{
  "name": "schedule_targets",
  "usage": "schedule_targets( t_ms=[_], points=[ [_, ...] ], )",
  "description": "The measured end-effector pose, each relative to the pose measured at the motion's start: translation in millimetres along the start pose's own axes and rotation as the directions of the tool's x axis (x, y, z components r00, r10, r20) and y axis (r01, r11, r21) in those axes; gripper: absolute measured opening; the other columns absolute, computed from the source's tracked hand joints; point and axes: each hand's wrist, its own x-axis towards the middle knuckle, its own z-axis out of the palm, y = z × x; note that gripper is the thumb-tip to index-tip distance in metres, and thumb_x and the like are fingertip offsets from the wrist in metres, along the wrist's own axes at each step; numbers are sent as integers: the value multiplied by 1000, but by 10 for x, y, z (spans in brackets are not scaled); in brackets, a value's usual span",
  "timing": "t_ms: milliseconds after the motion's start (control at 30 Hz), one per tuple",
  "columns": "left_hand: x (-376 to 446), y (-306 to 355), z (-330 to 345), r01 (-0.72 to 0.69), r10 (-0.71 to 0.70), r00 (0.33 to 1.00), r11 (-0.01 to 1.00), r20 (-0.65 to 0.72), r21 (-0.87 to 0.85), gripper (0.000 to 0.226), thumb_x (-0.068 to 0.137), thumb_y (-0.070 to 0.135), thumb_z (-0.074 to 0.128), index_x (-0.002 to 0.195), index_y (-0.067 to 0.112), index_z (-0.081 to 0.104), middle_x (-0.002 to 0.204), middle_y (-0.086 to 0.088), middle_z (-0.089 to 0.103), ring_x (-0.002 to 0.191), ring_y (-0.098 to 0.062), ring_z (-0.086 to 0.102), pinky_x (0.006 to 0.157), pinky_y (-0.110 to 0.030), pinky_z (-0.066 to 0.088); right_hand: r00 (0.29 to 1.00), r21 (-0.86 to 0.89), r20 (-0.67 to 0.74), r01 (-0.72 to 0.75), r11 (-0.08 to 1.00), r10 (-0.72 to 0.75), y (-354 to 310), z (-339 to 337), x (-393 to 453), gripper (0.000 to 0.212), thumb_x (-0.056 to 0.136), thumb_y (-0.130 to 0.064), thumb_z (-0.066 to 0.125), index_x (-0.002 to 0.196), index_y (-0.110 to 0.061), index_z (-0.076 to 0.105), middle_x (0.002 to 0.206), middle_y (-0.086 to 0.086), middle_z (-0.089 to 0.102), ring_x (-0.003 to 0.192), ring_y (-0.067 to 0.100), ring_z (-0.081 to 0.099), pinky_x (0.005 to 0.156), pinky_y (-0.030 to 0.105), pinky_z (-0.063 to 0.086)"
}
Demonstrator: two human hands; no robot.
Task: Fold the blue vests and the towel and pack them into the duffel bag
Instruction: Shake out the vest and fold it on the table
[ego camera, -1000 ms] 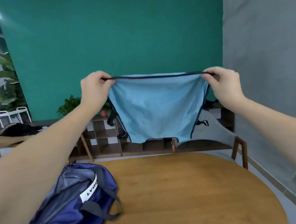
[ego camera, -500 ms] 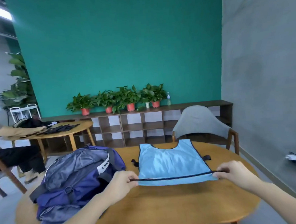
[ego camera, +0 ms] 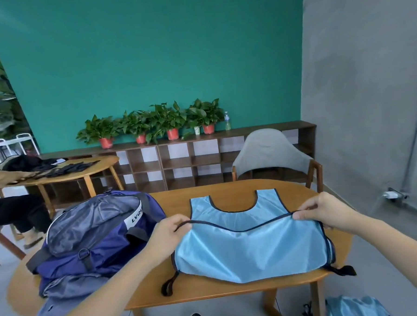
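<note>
A vest (ego camera: 251,250) lies on the table (ego camera: 222,295), its neck end away from the person and its near part doubled over toward the far end. The left hand (ego camera: 169,232) pinches the left end of the folded-over hem, the right hand (ego camera: 326,211) the right end. The duffel bag (ego camera: 93,238) sits on the table just left of the vest. A chair (ego camera: 270,152) stands behind the table, a shelf unit (ego camera: 193,158) behind that, with potted plants (ego camera: 152,123) on top. Another table (ego camera: 66,175) stands far left. More cloth (ego camera: 353,307) lies below the table's right end.
</note>
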Motion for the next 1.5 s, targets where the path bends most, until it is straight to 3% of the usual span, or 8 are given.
schedule_targets(
  t_ms=[200,400,633,733,900,1100,1333,1500],
  points=[
    [702,-177,59,3,-4,992,1000,-125,-12,10,99,28,62,97,30,72,94,18,73,91,-4,68,82,-26,52,992,-11,-118,46,999,-47,152,-2,693,14,85,-42,77,85,-28,79,84,-16,73,82,4,67,70,20,52],
    [1500,-567,325,24,3,986,986,-167,164,17,103,20,54,107,18,70,101,9,69,94,-12,60,80,-23,40,989,-53,-132,66,996,-72,442,268,1571,12,97,-35,64,94,-28,73,93,-14,70,88,2,62,72,21,46],
    [1857,-1187,841,193,-175,979,961,-106,197,18,99,12,57,106,19,72,99,7,71,96,-18,63,78,-21,37,999,-70,-38,-28,997,25,999,815,2179,14,99,-30,62,96,-22,73,95,-8,71,89,14,65,81,33,53],
    [1775,-1300,964,235,-221,971,951,-89,203,10,98,14,60,97,22,67,86,10,66,88,-19,60,75,-25,37,996,-39,-49,-72,997,71,1134,965,2201,18,98,-32,63,84,-24,71,82,-3,70,77,18,64,68,32,51],
    [1520,-1326,991,269,-241,962,924,-130,273,16,99,26,62,110,16,67,89,7,63,82,-15,53,74,-27,37,994,-56,-83,-78,995,73,1204,1005,2052,22,98,-35,63,81,-22,71,80,-1,71,78,21,66,75,41,53],
    [980,-1155,914,190,-177,981,949,-75,253,9,97,20,65,89,24,64,78,9,66,74,-13,60,64,-17,39,993,-23,-82,-89,996,87,1206,980,1486,23,95,-41,66,83,-21,73,82,0,73,80,21,68,79,48,57],
    [419,-801,683,122,-103,986,981,-129,148,7,95,22,68,93,27,72,84,19,72,85,2,65,72,-9,43,995,147,-102,10,989,5,941,749,882,11,91,-36,71,96,-29,78,87,-20,75,82,-4,68,74,24,55],
    [685,-419,383,94,-76,977,992,-198,80,9,96,26,66,94,32,72,85,26,70,83,3,64,66,-7,43,985,165,-167,72,984,-44,687,455,1043,8,90,-35,72,91,-29,78,82,-17,75,77,1,69,66,18,52]
  ],
)
